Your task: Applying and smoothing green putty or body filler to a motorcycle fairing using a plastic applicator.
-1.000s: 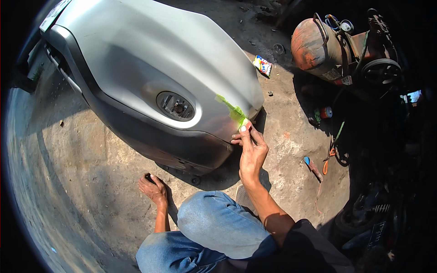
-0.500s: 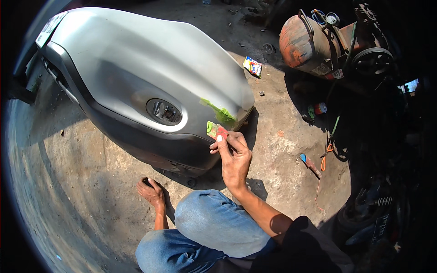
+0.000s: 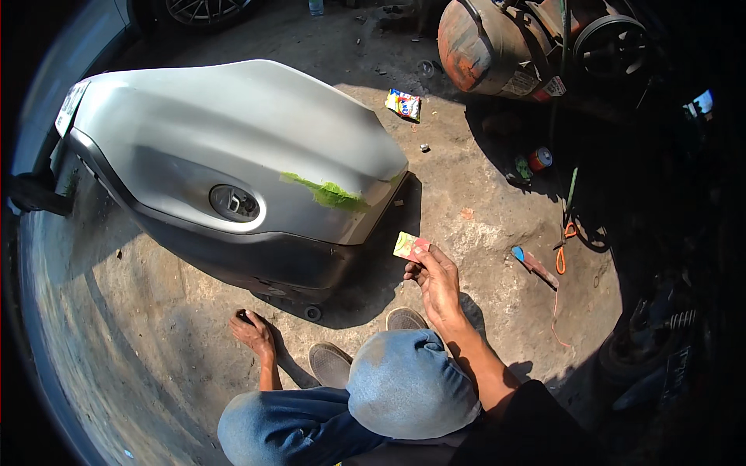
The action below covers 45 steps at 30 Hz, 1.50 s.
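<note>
A silver-and-black car bumper (image 3: 303, 132) with a round fog lamp (image 3: 234, 203) stands on the ground ahead of me. A bright green smear of body filler (image 3: 334, 194) lies along its right end. My right hand (image 3: 440, 286) pinches a small flat red spreader (image 3: 409, 245) between thumb and fingers, green filler on its far part. The spreader is apart from the bumper, to the right of its lower corner. Low at the left, my left hand (image 3: 254, 335) is curled near the ground, a dark spot between thumb and fingers; what it holds is hidden.
A rusty air compressor tank (image 3: 466, 46) stands at the far right. Nearby lie a colourful packet (image 3: 403, 106), a red can (image 3: 540, 159), orange-handled scissors (image 3: 561, 260) and a blue-tipped tool (image 3: 536, 266). A car wheel (image 3: 203, 9) shows at the far left.
My right hand has drawn the spreader back from the bumper, toward the right and nearer me. The view has shifted, and my shoes now show. My left hand stays low and curled.
</note>
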Motion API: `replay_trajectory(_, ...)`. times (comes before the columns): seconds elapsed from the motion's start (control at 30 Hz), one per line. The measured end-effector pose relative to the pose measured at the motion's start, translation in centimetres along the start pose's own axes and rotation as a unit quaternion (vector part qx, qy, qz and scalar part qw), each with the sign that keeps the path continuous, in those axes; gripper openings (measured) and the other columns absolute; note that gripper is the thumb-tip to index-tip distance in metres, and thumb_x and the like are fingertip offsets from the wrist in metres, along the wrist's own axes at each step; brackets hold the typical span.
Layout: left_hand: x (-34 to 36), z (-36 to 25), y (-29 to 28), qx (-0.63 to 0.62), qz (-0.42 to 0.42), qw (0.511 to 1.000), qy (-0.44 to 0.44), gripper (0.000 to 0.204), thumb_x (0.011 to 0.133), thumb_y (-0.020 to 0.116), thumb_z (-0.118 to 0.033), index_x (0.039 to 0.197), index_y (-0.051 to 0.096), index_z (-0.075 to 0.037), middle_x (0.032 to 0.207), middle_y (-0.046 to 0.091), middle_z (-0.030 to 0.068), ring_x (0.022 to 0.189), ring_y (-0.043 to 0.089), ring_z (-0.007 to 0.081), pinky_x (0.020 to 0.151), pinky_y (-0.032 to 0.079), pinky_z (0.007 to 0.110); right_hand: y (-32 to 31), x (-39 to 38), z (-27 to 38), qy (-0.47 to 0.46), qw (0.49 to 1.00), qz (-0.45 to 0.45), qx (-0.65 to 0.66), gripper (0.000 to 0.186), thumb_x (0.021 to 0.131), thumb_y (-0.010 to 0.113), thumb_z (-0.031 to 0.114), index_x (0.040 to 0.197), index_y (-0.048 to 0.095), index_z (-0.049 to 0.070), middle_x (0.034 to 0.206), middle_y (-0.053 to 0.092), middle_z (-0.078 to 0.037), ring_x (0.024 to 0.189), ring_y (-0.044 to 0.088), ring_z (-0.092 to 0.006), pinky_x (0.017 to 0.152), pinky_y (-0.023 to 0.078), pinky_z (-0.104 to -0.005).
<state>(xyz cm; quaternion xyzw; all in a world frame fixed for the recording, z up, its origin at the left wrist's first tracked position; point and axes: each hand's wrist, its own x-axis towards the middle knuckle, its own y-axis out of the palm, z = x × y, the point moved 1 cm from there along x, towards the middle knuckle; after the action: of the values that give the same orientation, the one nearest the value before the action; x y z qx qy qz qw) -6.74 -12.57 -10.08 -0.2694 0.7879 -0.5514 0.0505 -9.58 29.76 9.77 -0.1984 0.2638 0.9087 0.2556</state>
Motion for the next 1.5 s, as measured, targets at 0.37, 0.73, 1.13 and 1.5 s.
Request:
replay_trajectory(0.37,-4.1,-2.5,-1.6,-0.069,0.067,0.995,-0.007,0.042,0.107,0.049,-0.035,0.129,0.051,0.001,0.125,0.05,0.0228,0.12,0.048,0.0395,0.107,0.032,0.053,1.7,2.4,0.1,-0.026,0.977,0.053,-0.204,0.017,0.104,0.059,0.017,0.111,0.055,0.003,0.073,0.064,-0.006,0.051,0.059,-0.0112,0.043,0.045,-0.0245)
replay_trajectory(0.73,4.8,0.8,1.1,0.008,-0.015,0.997,-0.082,0.037,0.106,0.05,-0.032,0.125,0.056,-0.001,0.123,0.056,0.0204,0.119,0.054,0.0389,0.104,0.036,0.055,8.4,4.8,1.2,-0.124,0.877,0.068,-0.46,0.021,0.103,0.055,0.018,0.109,0.056,-0.002,0.072,0.072,-0.01,0.054,0.067,-0.0159,0.055,0.053,-0.0317)
replay_trajectory(1.13,4.8,-0.8,0.5,0.014,-0.018,0.998,-0.066,0.033,0.103,0.051,-0.031,0.118,0.058,-0.002,0.115,0.057,0.019,0.111,0.055,0.0374,0.1,0.038,0.05,10.0,4.9,0.8,-0.12,0.885,0.049,-0.448,0.025,0.104,0.053,0.014,0.116,0.054,-0.009,0.08,0.074,-0.016,0.054,0.068,-0.0178,0.05,0.053,-0.0285)
replay_trajectory(1.5,5.0,-1.0,0.6,0.006,-0.01,0.997,-0.079,0.03,0.101,0.053,-0.03,0.12,0.057,-0.006,0.116,0.057,0.0155,0.113,0.055,0.0344,0.101,0.038,0.051,12.3,4.2,1.2,-0.112,0.875,0.044,-0.47,0.029,0.105,0.051,0.018,0.119,0.052,-0.008,0.079,0.073,-0.016,0.051,0.065,-0.0156,0.044,0.043,-0.0253)
